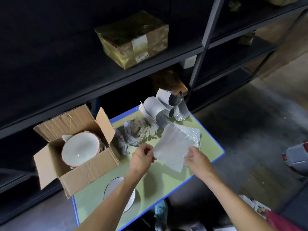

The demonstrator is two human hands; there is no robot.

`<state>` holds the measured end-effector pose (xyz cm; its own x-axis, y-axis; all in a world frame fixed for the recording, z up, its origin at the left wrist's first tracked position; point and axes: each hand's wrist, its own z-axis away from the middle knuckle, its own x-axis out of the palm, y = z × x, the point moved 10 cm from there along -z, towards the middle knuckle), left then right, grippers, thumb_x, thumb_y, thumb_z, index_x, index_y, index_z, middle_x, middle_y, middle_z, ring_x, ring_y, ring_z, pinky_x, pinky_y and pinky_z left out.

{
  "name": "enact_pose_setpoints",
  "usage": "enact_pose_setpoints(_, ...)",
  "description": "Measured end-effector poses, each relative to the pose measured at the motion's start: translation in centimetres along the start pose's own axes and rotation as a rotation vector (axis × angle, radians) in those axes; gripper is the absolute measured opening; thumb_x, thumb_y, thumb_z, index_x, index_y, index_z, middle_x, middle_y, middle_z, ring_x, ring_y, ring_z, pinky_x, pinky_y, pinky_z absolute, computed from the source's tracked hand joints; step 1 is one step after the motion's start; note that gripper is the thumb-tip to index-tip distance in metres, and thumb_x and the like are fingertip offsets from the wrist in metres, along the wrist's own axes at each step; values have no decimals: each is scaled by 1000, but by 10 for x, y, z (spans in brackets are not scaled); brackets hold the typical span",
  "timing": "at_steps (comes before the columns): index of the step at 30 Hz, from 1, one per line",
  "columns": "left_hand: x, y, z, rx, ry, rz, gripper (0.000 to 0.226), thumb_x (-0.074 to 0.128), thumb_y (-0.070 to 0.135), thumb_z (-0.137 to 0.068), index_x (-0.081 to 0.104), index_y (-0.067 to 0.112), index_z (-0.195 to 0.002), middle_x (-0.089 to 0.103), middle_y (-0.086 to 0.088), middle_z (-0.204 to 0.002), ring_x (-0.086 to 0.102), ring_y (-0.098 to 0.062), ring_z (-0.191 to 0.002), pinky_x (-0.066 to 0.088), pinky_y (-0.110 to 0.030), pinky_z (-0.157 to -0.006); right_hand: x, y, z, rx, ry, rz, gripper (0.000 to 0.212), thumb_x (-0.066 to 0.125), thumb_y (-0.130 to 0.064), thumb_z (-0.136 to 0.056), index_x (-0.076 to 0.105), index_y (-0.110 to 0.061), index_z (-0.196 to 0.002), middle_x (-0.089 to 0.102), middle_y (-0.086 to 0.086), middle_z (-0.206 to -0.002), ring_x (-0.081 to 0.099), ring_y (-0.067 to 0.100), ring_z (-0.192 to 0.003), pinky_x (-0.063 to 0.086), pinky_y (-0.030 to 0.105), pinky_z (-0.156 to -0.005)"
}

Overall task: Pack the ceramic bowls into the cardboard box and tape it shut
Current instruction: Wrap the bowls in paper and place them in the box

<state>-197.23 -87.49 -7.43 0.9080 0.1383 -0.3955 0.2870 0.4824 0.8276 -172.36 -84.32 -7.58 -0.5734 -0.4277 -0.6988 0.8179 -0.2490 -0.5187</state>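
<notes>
Left grip (141, 157) pinches the left edge of a bubble wrap sheet (173, 147), thumb and fingers closed on it. Right grip (198, 161) has fingers curled on the sheet's right lower edge. The sheet hangs between both grips, lifted off the desk (208, 144), with more bubble wrap lying under its far corner.

Cardboard box (78, 167) sits on the desk's left end, well left of the left grip, flaps open, no tape on it. A white ceramic bowl with a reddish rim (80, 149) is tilted inside, on top of more bowls stacked behind it; how many, I cannot tell. Neither grip touches the box or those bowls.

A second white bowl (115, 185) stands on the desk near the person, partly hidden under the left forearm, below and behind the left grip, not touched.

Between the box and the sheet: crumpled paper (126, 137) and a heap of shredded cardboard filler (141, 129). At the far desk edge: curled foil-backed insulation pieces (163, 109). A taped carton (133, 40) sits on the dark shelf (116, 77) behind.
</notes>
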Motion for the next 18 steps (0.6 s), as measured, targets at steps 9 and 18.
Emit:
enact_pose_setpoints(9,-29,-11,33,-18,30,284,24,43,-3,-99,62,-2,-113,62,-21,-83,69,-19,-65,58,-36,-70,11,-41,-4,-2,-64,-230,73,59,-39,-89,30,-12,-151,68,-5,-92,67,23,-96,50,39,-94)
enact_pose_setpoints(18,-59,-52,83,-67,79,73,23,52,11,-95,66,21,-111,69,4,-79,69,-10,-71,52,-27,-68,38,-73,3,-79,-131,-254,21,60,-16,-84,42,-11,-73,40,4,-72,37,19,-65,28,33,-62)
